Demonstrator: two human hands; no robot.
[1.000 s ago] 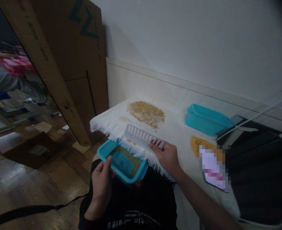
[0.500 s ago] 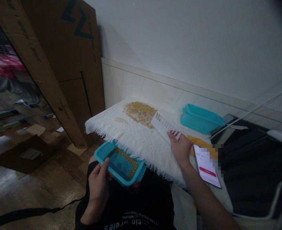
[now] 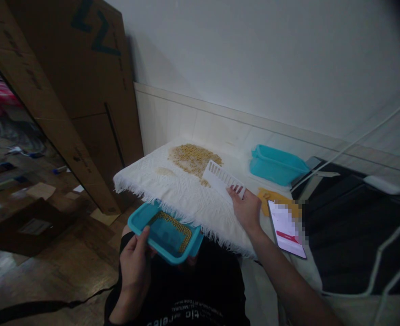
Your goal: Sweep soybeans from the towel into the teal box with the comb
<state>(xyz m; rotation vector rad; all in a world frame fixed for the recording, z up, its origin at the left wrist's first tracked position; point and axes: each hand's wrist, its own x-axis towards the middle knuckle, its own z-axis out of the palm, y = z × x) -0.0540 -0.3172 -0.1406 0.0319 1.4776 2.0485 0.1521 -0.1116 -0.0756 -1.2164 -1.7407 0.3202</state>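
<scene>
White fringed cloth (image 3: 183, 199) lies before me, its near edge hanging over the far side of a blue tray (image 3: 173, 259). The tray is above my lap, open side up. Beans (image 3: 185, 240) inside it form a band along the far side and down the right end; the blue floor shows beside them.

Left hand (image 3: 135, 262): clamped on the tray's near left rim, thumb on top, fingers mostly hidden beneath. Right hand (image 3: 247, 210): closed on one end of a white slotted scraper (image 3: 216, 181), thumb on the near face, fingers partly visible through the slots. The two hands are well apart.

The scraper is tilted over the cloth, its free end at the near right border of a spread bean pile (image 3: 189, 156). Whether that end touches the cloth I cannot tell. The pile is yellow, with paler, finer matter among it; a small beige patch (image 3: 165, 171) is near it, to the left.

Right of the pile I record a blue bin (image 3: 278, 165). Nearer me, beside my right wrist, a phone (image 3: 286, 231) with a lit, partly blurred screen lies against an orange item (image 3: 265, 199).
</scene>
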